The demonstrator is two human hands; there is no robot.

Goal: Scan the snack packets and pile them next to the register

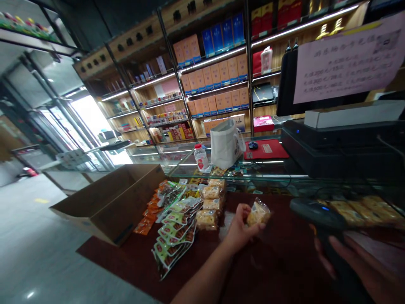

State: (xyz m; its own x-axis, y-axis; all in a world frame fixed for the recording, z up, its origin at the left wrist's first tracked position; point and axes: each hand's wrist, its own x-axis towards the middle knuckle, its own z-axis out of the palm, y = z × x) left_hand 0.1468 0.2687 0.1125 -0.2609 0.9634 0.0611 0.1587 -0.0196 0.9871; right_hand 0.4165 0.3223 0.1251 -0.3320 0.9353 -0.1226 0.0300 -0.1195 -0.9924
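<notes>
My left hand (241,230) is closed on a small clear-wrapped snack pack (258,212) with pale yellow pieces inside, held above the dark red counter (268,266). In my right hand (357,257) is a dark handheld barcode scanner (322,215), a blue light glowing on its top; its head points left toward the pack. Similar wrapped snack packs (207,219) are stacked just left of my left hand. Another row of them (363,211) lies behind the scanner at the right. Green-and-white snack bags (177,230) overlap in a fan farther left, beside small orange packets (147,219).
An open cardboard box (107,211) stands at the left. On the glass counter are a red-capped plastic jar (201,158), a white bag (223,145), and a mouse (253,145) on a red mat (275,150). A monitor with a pink handwritten sheet (344,63) stands at right.
</notes>
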